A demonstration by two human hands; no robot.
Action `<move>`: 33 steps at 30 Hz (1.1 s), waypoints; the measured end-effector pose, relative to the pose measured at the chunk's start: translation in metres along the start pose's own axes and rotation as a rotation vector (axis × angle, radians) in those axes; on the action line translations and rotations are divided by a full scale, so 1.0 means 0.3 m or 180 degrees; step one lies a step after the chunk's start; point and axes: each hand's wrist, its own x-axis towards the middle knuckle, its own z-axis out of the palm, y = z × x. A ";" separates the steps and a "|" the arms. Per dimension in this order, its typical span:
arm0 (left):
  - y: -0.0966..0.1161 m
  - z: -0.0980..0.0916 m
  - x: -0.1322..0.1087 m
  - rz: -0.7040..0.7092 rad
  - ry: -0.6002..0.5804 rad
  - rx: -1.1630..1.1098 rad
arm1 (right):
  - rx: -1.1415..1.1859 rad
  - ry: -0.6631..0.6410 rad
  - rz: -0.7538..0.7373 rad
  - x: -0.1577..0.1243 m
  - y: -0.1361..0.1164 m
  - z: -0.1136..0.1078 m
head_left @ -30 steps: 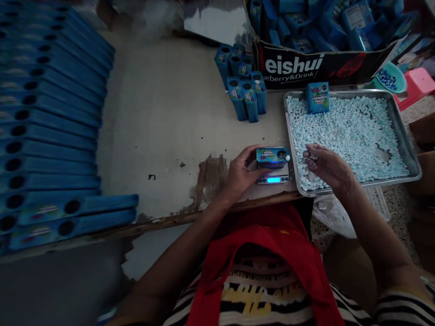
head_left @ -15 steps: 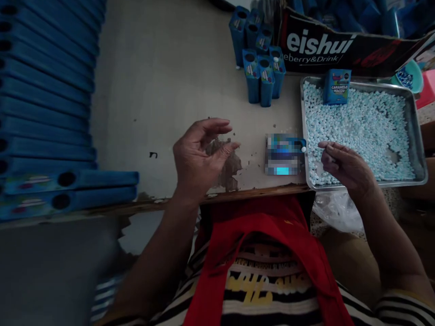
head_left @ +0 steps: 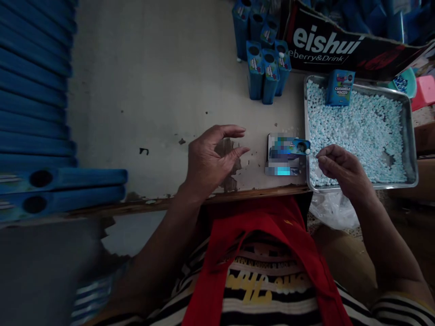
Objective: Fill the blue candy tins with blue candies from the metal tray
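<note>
My left hand [head_left: 217, 158] hovers over the table, its thumb and fingers apart with nothing between them. My right hand [head_left: 345, 172] is at the left side of a metal tray [head_left: 415, 172], thumb and fingertips pinched together; anything between them is too small to make out. Pale blue and white candies [head_left: 367, 131] fill the tray. Just left of the right fingertips is a blue candy box [head_left: 294, 146], its dark round opening facing up and a white candy at its end. The box lies over a flat item with a blurred surface [head_left: 282, 171].
A stack of blue boxes [head_left: 34, 113] lines the left side. Several upright blue boxes [head_left: 270, 77] stand near a black carton [head_left: 326, 45]. One box [head_left: 340, 88] rests on the tray's back rim. A green bowl [head_left: 408, 83] is at the right. The table's worn edge [head_left: 251, 194] is near me.
My left hand has shifted right, toward the blue box near the tray. My right hand stays pinched, slightly lower and further left. The view has turned a little.
</note>
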 end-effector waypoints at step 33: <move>-0.206 -0.745 0.250 -0.0061 -0.0860 0.2350 | -0.3008 0.0017 -0.1916 0.739 -0.275 0.108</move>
